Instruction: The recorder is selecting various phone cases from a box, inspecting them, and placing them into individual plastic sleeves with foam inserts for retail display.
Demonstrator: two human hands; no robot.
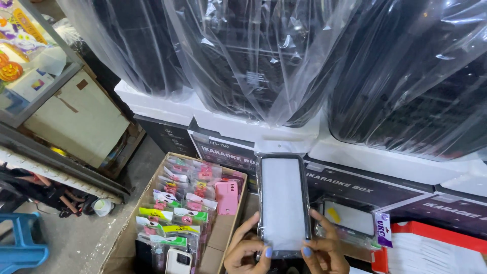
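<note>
Holding up a bagged phone case (283,203) with both hands, long axis running straight away from the camera, above an open cardboard box (223,238) packed with more cases. Left hand (247,249) and right hand (324,248) are pinching its bottom corners, thumbs pressing on front. Plastic-wrapped black speakers (264,56) are looming right behind.
</note>
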